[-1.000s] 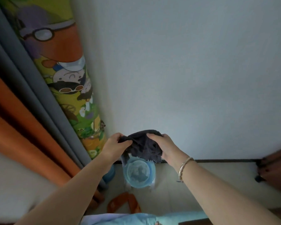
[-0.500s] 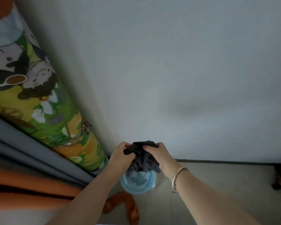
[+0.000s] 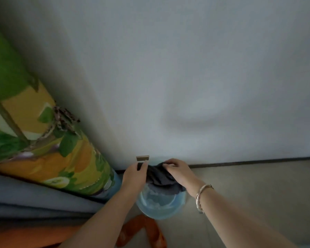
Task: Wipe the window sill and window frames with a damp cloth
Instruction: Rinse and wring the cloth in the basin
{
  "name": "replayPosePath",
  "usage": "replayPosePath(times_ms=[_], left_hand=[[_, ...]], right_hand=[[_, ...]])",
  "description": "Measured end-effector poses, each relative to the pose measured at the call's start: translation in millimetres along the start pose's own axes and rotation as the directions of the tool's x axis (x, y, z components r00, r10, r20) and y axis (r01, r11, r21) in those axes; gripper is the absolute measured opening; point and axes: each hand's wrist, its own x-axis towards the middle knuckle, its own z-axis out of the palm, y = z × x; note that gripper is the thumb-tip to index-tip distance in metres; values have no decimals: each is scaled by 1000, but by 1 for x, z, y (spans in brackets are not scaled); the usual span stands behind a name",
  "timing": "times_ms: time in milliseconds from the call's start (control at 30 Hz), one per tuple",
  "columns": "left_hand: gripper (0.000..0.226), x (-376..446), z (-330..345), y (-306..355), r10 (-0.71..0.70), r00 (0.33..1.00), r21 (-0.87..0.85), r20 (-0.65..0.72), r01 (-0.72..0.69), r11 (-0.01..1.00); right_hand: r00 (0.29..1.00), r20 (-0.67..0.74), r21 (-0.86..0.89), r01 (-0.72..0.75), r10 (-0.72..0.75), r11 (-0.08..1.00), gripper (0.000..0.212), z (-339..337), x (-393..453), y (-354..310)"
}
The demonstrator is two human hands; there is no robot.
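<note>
Low at frame centre, left hand point(image 3: 133, 176) and right hand point(image 3: 177, 170) both gripped the dark cloth point(image 3: 159, 178) above the blue basin point(image 3: 159, 203). Wring firmly over the basin, leaving it damp, not dripping.

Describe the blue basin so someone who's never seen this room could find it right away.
Follow the white wall down to where it meets the floor, just right of the colourful cartoon-printed curtain. The blue basin sits on the floor there, under the dark cloth gripped by the left hand and right hand. It is the only round, pale translucent blue thing; the orange slippers lie nearer the person.
</note>
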Motion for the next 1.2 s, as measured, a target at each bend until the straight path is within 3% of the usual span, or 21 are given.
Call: replayPosePath(times_ms=[100, 200, 267, 333, 400, 533, 667, 833, 933, 1200], left_hand=[[35, 62, 34, -49, -48, 998, -210, -27, 41, 977], [37, 116, 64, -87, -65, 990, -386, 125, 109, 916], [49, 145, 80, -107, -8, 962, -500, 274, 149, 853], [50, 166, 91, -118, 45, 917, -510, 396, 179, 841], [37, 175, 97, -127, 67, 887, -469, 458, 177, 865], [38, 190, 104, -148, 63, 910, -332, 410, 85, 940], [54, 178, 110, -159, 70, 962, -200, 263, -17, 980], [23, 117, 101, -146, 176, 978, -141, 112, -159, 977], [2, 74, 98, -135, 196, 981, -238, -13, -193, 952], [5, 19, 96, -85, 212, 976, -263, -50, -217, 940]], right_hand=[[999, 50, -64, -6, 9, 998, 34, 34, 67, 46], [931, 322, 165, -231, 169, 959, 72, 45, 111, 81], [861, 507, 290, -223, 48, 931, 67, 46, 134, 105], [809, 583, 321, -144, -75, 936, 54, 47, 149, 127], [825, 549, 350, -86, -130, 933, 38, 52, 170, 148], [959, 259, 235, 52, -114, 971, 31, 58, 197, 165], [985, 138, 118, 88, -104, 989, 32, 52, 190, 150], [977, 15, -5, 211, -211, 977, 39, 52, 145, 125], [974, 3, 58, 227, -227, 972, 40, 52, 126, 115], [979, 70, 388, 149, -190, 910, 29, 31, 110, 111]])
